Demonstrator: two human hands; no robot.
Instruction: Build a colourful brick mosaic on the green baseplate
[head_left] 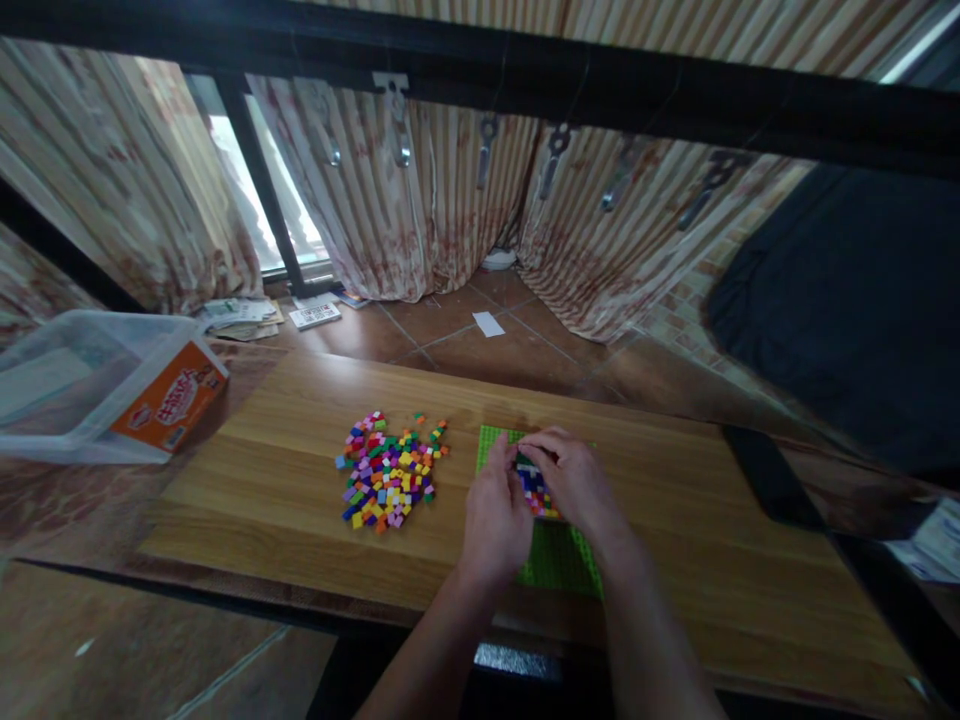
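A green studded baseplate (559,562) lies on the wooden board, partly covered by my hands. On it sits a patch of small toy bricks (534,490) in dark blue, white, red, orange and pink. My left hand (496,515) rests along the left side of this patch, its fingers drawn together at the far edge. From the right, my right hand (571,480) reaches over, with thumb and fingers pinched close to the left fingertips. Whatever the fingertips hold is too small and covered to make out.
Left of the baseplate, loose multicoloured bricks (390,470) lie in a spread pile on the wooden board (255,470). A clear plastic bin (82,440) with an orange label stands at the far left. A dark flat object (772,480) lies at the board's right end.
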